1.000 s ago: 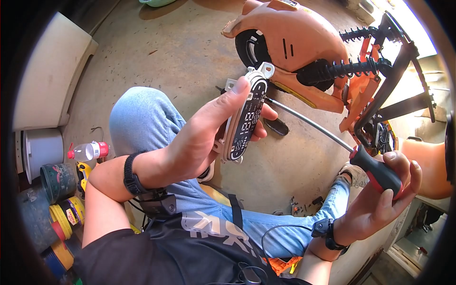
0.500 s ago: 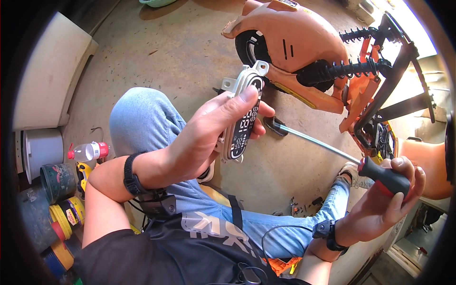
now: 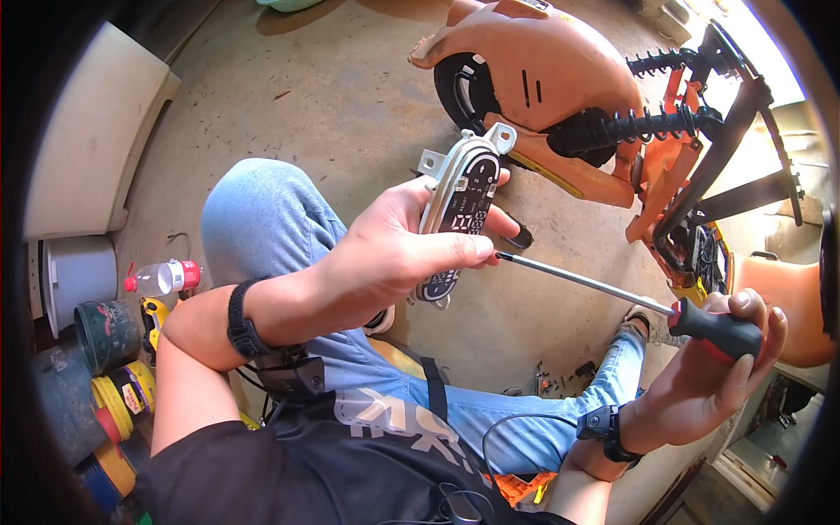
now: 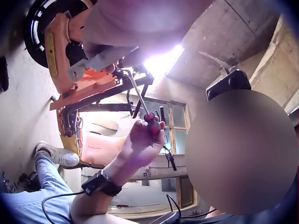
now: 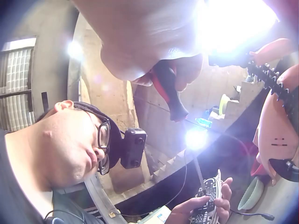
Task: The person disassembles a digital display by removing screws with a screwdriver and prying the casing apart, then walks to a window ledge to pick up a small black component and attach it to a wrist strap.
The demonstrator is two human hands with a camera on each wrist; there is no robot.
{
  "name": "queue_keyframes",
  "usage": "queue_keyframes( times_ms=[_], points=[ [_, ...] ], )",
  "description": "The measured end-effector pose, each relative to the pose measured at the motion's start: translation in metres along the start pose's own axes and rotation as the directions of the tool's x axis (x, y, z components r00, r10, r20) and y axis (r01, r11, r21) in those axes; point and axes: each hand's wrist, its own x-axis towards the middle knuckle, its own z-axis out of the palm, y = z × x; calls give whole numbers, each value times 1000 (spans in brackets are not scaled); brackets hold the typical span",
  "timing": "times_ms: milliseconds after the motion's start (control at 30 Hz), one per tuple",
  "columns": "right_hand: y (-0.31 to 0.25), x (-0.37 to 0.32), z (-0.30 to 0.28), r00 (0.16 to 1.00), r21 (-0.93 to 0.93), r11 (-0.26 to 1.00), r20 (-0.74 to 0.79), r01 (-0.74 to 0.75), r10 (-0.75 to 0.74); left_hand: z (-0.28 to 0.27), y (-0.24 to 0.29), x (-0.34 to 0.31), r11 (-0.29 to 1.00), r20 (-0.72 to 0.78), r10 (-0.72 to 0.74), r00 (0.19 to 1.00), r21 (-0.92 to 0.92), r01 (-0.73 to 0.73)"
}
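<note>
My left hand [image 3: 376, 249] grips a scooter's dashboard display [image 3: 475, 185], with its thumb laid across the lower half of the face and fingers behind. The display is long and rounded, with black digits panel and pale mounting tabs at the upper end. In my right hand [image 3: 678, 398] is a screwdriver [image 3: 713, 332] with a black and red handle, its steel shaft pointing left. The tip is right by my left thumbtip, overlapping the display's edge in the head view. The right wrist view shows the display [image 5: 210, 198] below the screwdriver's handle [image 5: 169, 91].
An orange scooter [image 3: 560, 70] with exposed shock absorbers lies beyond my hands. Small loose parts [image 3: 547, 382] are on the floor by my foot. To the left are a plastic bottle [image 3: 166, 277], a dark bucket [image 3: 107, 332] and a pale cabinet [image 3: 92, 131].
My left thumb has slid from the display's upper end down to its lower half, and the display has turned slightly. The screwdriver has shifted, its tip leaving the upper edge and coming beside the thumb.
</note>
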Motion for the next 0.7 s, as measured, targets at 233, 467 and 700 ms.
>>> queue_keyframes(
  times_ms=[233, 467, 700],
  points=[
    [6, 4, -24, 990, 145, 989, 140, 2, -22, -1, 3, -1, 1000, 74, -13, 997, -20, 15],
    [7, 5, -26, 982, 196, 980, 189, -16, -22, -1, -1, -1, 999, 83, 1, 997, -43, 3],
    [4, 4, -15, 992, 153, 988, 126, -4, -15, 1, 1, -1, 999, 87, -11, 996, -46, 15]
  ],
)
